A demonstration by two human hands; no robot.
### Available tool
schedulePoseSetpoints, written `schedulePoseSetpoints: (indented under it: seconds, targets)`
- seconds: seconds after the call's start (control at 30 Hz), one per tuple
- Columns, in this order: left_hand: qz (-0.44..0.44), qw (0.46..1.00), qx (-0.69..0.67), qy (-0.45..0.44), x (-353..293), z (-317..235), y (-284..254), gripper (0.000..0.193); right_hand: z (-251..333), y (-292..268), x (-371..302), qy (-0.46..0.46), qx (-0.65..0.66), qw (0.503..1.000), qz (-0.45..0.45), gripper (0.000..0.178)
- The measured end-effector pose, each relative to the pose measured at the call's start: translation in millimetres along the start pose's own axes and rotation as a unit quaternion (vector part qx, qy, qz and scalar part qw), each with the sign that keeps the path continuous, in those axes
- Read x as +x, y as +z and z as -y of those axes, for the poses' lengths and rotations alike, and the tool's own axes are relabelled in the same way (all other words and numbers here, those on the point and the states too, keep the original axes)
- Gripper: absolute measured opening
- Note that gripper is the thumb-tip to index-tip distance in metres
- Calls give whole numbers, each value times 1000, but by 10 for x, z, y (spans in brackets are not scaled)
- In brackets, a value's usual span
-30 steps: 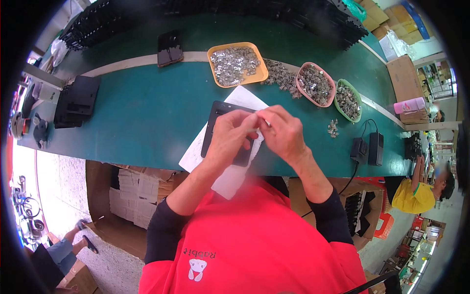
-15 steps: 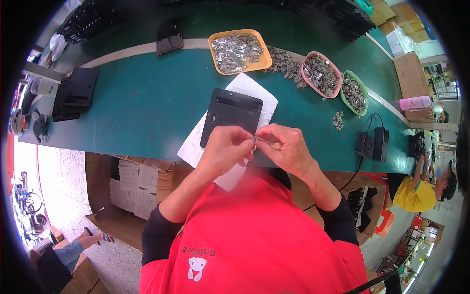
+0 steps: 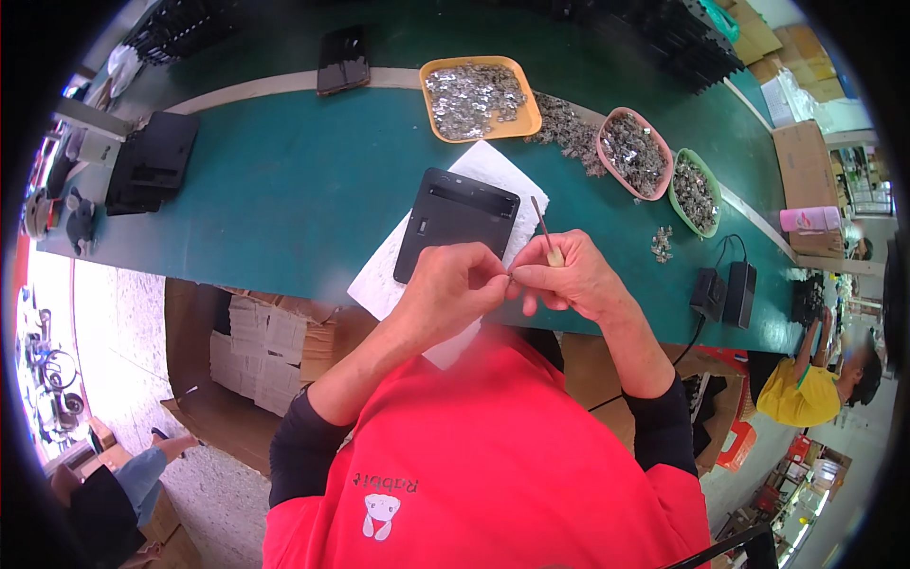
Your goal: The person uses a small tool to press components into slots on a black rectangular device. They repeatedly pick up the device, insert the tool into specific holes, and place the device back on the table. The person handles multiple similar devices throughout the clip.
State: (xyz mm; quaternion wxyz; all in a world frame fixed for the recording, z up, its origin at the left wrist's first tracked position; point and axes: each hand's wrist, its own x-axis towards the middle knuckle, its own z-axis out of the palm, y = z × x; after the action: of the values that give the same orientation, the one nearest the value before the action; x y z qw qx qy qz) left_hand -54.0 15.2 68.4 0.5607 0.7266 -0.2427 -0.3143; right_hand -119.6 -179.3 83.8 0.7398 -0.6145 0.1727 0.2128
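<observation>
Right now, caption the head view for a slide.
Left grip beside right grip, which holds thin tool, near black panel.

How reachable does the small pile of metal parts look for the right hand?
Probably yes: just benchtop lies between the right hand and the small pile, though that hand holds a thin tool.

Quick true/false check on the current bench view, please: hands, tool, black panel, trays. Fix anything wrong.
1. The right hand holds a thin tool with a pale handle. True.
2. The left hand is spread out flat. False: the left hand is curled, close beside the right hand.
3. The black panel lies on a white sheet. True.
4. The yellow tray is empty. False: the yellow tray holds many small metal pieces.
5. The pink tray sits between the yellow and green trays. True.
</observation>
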Motion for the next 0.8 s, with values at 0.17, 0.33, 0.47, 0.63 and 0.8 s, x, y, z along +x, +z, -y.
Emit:
schedulePoseSetpoints:
  seconds: [0.17,0.33,0.47,0.63,0.8]
  targets:
    - [-55,991,96,68,13,52,-93,18,105,93,69,-72,-133,988,0,9]
    - [-255,892,369,53,144,307,-339,33,162,-25,301,-213,-332,916,-76,8]
    - [-208,909,361,25,255,317,-409,35,183,-195,581,-347,-464,808,-110,6]
    - [-175,958,217,64,479,213,-510,29,289,-282,720,-345,-485,799,-88,7]
    - [27,995,84,-36,869,389,-855,25,322,-336,782,-345,-514,784,-52,6]
